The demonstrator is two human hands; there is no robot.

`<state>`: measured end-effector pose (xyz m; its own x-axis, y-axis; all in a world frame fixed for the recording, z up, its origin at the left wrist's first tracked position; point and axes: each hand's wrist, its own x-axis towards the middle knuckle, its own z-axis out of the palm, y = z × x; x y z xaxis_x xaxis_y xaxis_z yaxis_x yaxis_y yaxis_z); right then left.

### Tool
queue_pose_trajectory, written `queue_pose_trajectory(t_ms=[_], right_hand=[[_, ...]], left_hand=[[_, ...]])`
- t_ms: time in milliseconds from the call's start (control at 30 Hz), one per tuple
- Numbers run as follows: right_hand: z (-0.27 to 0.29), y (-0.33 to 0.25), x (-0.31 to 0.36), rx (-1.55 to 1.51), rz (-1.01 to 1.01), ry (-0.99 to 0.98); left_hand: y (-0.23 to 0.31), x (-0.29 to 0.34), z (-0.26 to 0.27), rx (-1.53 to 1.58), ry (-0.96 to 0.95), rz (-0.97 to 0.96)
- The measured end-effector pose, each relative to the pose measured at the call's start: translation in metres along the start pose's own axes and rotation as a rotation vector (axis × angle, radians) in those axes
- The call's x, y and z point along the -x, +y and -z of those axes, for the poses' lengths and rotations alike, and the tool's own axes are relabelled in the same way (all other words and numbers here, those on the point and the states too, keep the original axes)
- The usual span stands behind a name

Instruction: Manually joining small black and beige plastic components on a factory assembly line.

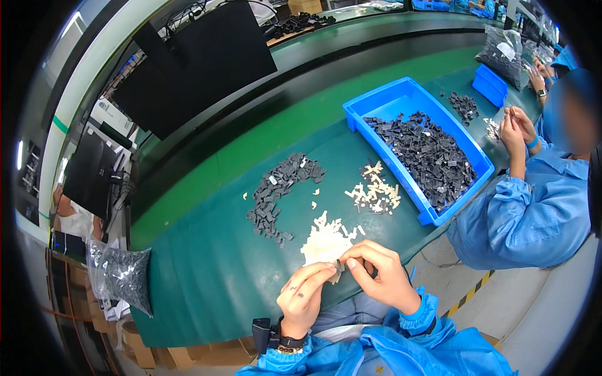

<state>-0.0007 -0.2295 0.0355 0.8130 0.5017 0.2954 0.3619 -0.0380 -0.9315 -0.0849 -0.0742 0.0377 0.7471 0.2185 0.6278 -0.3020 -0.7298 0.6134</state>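
My left hand (302, 296) and my right hand (384, 277) meet close to the table's near edge. Both are closed in a pinch on a small dark plastic part (339, 266), whose exact shape the fingertips partly hide. Just beyond my fingers lies a heap of cream-white slips (323, 238). Farther off, small black plastic parts (268, 200) are spread in a curved pile. To the right of that, a looser pile of cream pieces (376, 193) has some dark bits among it.
A blue bin (409, 199) of black parts stands on the green table mat (207, 276). At right a co-worker in a blue sleeve (523, 207) handles something small, near a smaller blue bin (490, 86). A clear bag of dark parts (127, 276) sits at the left edge. Monitors stand behind.
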Motion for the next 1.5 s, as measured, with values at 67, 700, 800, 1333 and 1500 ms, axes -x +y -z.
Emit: queue_pose_trajectory(t_ms=[67,700,800,1333,1500], right_hand=[[0.002,-0.004,0.001,-0.021,-0.021,-0.030],[-0.003,0.004,0.014,-0.019,0.310,0.108],[-0.006,0.012,0.015,0.052,0.427,0.153],[-0.024,0.024,0.009,0.090,0.395,0.283],[-0.031,0.023,0.000,0.165,0.393,0.314]], left_hand=[[-0.002,0.001,0.000,0.010,-0.017,-0.022],[-0.013,0.007,0.005,1.138,-0.211,0.555],[-0.022,0.002,0.012,1.157,-0.331,0.507],[-0.024,-0.063,0.021,0.562,-0.506,0.132],[-0.038,-0.067,0.019,0.562,-0.487,0.117]])
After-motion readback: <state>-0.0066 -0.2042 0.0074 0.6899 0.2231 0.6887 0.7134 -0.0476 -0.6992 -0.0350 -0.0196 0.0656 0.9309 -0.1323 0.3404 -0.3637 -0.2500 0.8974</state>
